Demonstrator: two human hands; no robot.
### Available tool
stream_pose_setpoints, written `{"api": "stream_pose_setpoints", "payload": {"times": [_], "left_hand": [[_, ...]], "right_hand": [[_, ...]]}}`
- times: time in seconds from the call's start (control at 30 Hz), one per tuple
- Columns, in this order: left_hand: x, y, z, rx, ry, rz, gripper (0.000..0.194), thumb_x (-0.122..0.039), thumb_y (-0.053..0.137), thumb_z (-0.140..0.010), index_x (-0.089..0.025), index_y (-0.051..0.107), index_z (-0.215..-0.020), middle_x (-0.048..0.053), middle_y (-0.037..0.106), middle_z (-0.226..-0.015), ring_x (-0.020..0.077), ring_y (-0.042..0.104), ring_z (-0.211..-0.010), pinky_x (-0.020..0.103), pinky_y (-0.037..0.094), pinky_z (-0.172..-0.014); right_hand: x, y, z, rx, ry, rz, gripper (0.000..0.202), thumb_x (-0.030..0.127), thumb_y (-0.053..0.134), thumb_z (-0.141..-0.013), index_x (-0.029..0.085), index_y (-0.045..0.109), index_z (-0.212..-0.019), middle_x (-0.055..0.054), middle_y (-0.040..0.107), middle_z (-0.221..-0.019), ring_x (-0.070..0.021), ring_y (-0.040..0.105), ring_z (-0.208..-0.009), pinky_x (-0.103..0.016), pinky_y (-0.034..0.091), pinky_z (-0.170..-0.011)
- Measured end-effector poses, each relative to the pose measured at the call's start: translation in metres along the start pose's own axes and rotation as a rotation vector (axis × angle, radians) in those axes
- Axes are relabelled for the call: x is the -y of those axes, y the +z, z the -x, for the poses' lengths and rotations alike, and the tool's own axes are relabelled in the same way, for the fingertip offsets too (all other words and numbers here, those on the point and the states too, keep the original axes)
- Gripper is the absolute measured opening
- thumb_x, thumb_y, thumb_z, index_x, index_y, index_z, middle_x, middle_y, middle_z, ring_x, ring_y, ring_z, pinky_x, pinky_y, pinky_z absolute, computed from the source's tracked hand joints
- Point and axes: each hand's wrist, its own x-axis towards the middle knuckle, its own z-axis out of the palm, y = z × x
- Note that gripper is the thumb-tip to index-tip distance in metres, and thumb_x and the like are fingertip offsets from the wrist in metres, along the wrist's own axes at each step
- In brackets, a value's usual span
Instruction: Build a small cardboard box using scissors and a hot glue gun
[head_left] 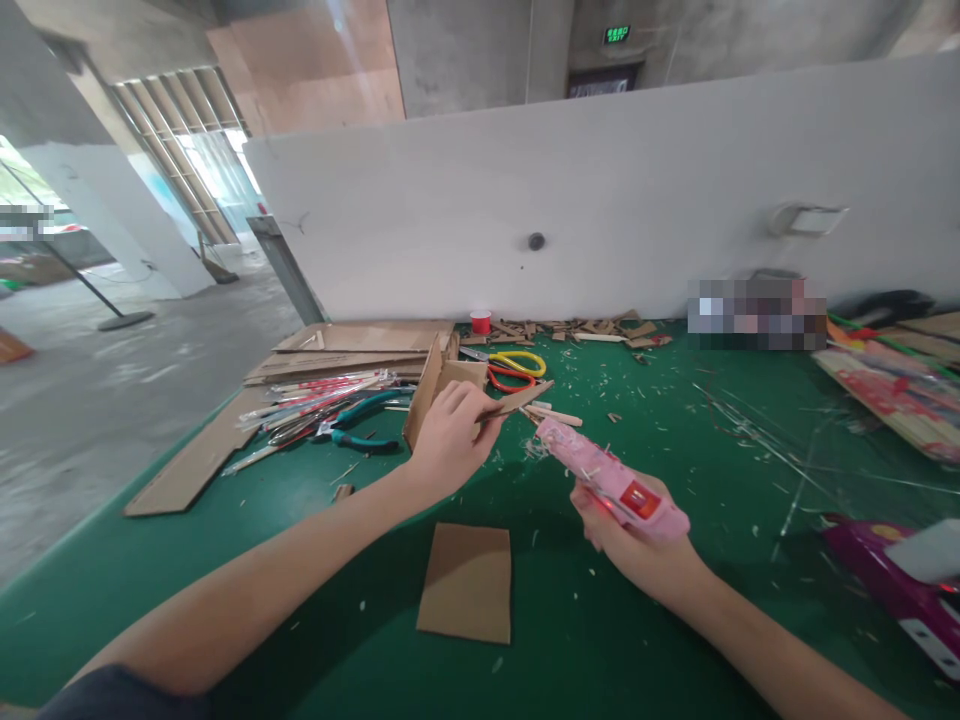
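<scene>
My left hand [456, 435] pinches a small cardboard strip [519, 399] that points to the right. Just right of the strip's end is the nozzle of a pink glue gun [600, 477], and my right hand [630, 525] is wrapped round its handle. Behind my left hand stands a folded cardboard piece [426, 392], partly hidden by the hand. A flat, roughly square cardboard piece [466, 583] lies on the green table [360, 620] in front of me, below both hands.
Teal pliers [365, 440], wrapped sticks [300, 400] and stacked cardboard [352, 338] lie left. Scissors [517, 366], a red cup [481, 321] and cardboard scraps [577, 328] are behind my hands. A purple device [885, 570] sits right. A white panel [600, 200] borders the back.
</scene>
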Motion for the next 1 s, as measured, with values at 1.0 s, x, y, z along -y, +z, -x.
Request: {"api": "stream_pose_setpoints", "payload": {"times": [1.0], "left_hand": [[0.0033, -0.0001, 0.0025, 0.007, 0.038, -0.040, 0.010, -0.023, 0.049, -0.089, -0.019, 0.049, -0.080, 0.003, 0.055, -0.075, 0.0172, 0.049, -0.075, 0.031, 0.041, -0.066]], "right_hand": [[-0.0023, -0.0017, -0.0009, -0.040, 0.060, 0.012, 0.033, 0.044, 0.053, -0.083, 0.021, 0.046, -0.060, 0.004, 0.047, -0.047, -0.0103, 0.046, -0.041, -0.023, 0.038, -0.041]]}}
